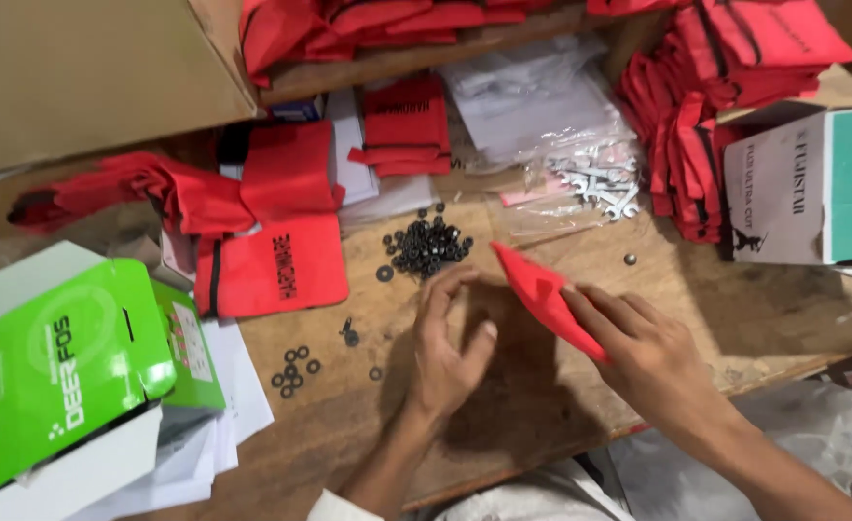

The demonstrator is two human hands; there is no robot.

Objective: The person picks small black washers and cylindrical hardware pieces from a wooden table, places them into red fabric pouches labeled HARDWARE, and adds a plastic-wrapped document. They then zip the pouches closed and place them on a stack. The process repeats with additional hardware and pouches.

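Green and white carton [64, 371] at lower left, flap open, resting on white sheets. White and teal box [812, 183] at right edge of the worktop [503, 386]. Big plain brown cardboard box [88, 68] top left. Clear plastic bag [580, 183] of metal spanners upper centre-right.

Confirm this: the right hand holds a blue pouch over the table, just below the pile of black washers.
Not quite: the pouch in the right hand is red, not blue, as the head view shows. It is held over the table, just below the black washers.
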